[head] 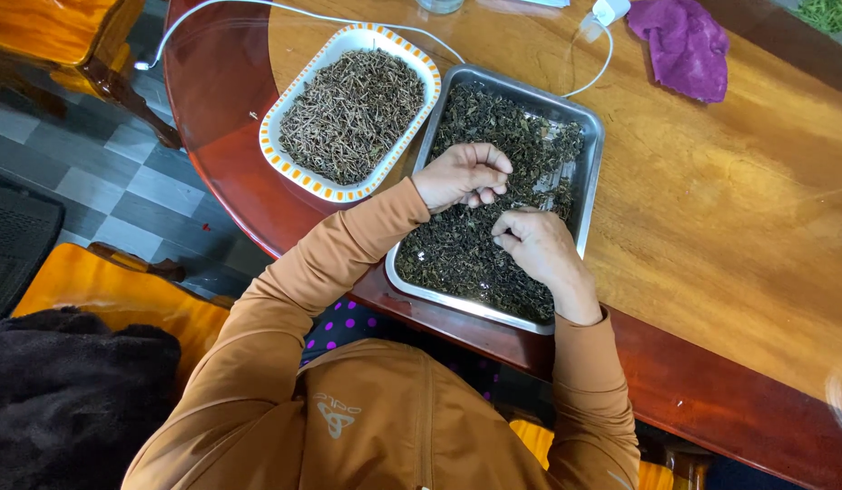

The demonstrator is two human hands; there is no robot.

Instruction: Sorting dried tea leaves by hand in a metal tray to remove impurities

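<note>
From the head view, you're working both hands over the steel tray (592, 172) of dark dried leaves (466, 245) on the bench (711, 209), tray running lengthwise away from you. Your left hand (462, 174) is curling its fingers, pinching leaves; your right hand (541, 247), just nearer you, is pinching too, leaves directly beneath both.

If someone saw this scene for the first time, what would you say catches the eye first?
Two hands meet over a steel tray of dark dried leaves at the table's near edge: the left hand curled, the right hand pinching among the leaves. Left of it lies a white dish with an orange-patterned rim, heaped with brown stems, and a purple cloth sits at the far side.
</note>
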